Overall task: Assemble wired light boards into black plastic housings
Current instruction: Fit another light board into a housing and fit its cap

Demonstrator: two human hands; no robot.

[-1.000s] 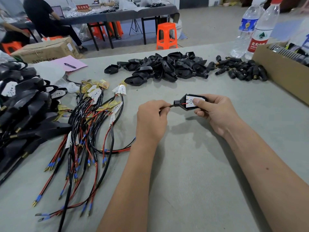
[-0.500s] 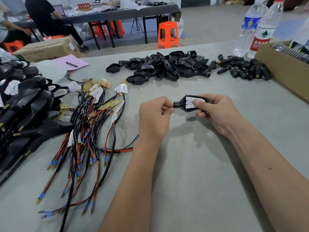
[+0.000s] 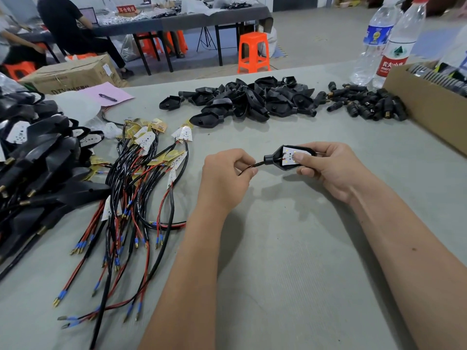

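My right hand (image 3: 336, 169) grips a black plastic housing (image 3: 280, 160) above the table, thumb pressed on the white light board (image 3: 290, 155) seated inside it. A black wire (image 3: 254, 166) leaves the housing's narrow neck to the left. My left hand (image 3: 226, 176) pinches that wire just beside the neck. A bundle of wired light boards (image 3: 141, 178) with red and black leads lies to the left. A pile of loose black housings (image 3: 242, 99) sits at the far middle of the table.
Finished assemblies (image 3: 32, 168) are heaped at the left edge. Small black connectors (image 3: 366, 103) lie far right beside a cardboard box (image 3: 427, 107) and two water bottles (image 3: 386, 41). A pink paper with a pen (image 3: 107, 94) lies far left. A person (image 3: 68, 24) sits at another table behind.
My left hand has shifted slightly left along the wire, drawing it out from the housing's neck. My right thumb now presses on the board inside the housing.
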